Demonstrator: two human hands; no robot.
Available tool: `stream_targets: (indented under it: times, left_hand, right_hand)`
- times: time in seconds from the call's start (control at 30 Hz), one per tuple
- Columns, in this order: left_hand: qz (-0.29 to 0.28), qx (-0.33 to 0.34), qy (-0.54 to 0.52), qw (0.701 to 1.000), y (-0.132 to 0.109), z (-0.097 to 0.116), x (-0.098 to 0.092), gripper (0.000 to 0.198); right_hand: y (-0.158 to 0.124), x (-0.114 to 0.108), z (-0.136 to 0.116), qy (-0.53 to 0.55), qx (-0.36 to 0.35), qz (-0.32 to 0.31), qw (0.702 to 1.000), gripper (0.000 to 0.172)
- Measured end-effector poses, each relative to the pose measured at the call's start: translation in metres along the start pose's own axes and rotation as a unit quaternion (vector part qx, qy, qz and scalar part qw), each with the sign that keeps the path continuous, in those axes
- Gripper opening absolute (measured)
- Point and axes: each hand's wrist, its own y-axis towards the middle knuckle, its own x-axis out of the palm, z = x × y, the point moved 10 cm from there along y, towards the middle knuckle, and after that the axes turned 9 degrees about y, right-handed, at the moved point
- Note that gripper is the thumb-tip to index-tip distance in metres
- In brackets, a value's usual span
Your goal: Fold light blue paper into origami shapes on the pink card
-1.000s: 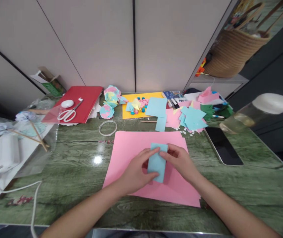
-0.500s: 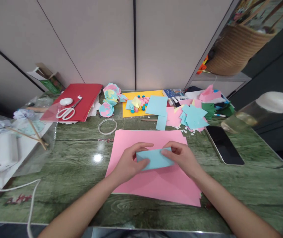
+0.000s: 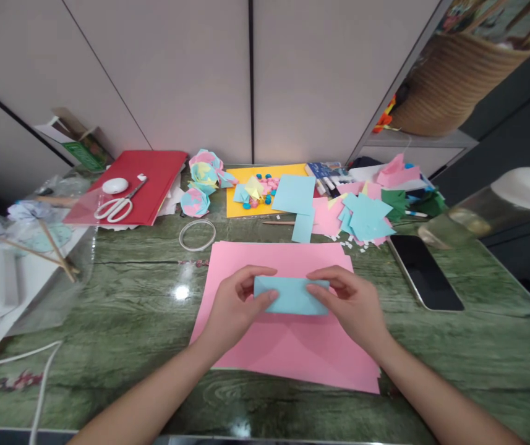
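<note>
Item: folded light-blue paper [image 3: 291, 296], a flat oblong lying lengthwise over the middle of a large pink sheet [image 3: 287, 352] on the green marbled table [image 3: 130, 296]; whether it rests on the sheet cannot be told. Left hand [image 3: 233, 304]: thumb and fingers pinched on its left end. Right hand [image 3: 354, 304]: likewise pinched on its right end. Step in hand, by appearance: a fold being squared and held. A further crease would call for matched edges and firm pressure. Nearby: cut blue squares [image 3: 367, 216], phone [image 3: 425, 272], white ring [image 3: 197, 235]; scissors [image 3: 114, 208] well apart, left.
</note>
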Motion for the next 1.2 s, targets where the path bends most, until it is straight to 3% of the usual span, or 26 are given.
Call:
stream_targets:
  times: [0.67, 1.2]
  left_hand:
    - [0.037, 0.034, 0.072, 0.996, 0.0, 0.006, -0.007, 0.013]
    - [0.064, 0.026, 0.067, 0.995, 0.001, 0.006, -0.013, 0.013]
  right_hand:
    - [0.0, -0.002, -0.007, -0.04, -0.038, 0.011, 0.998, 0.007]
    - [0.0, -0.006, -0.007, -0.042, -0.04, 0.015, 0.998, 0.009]
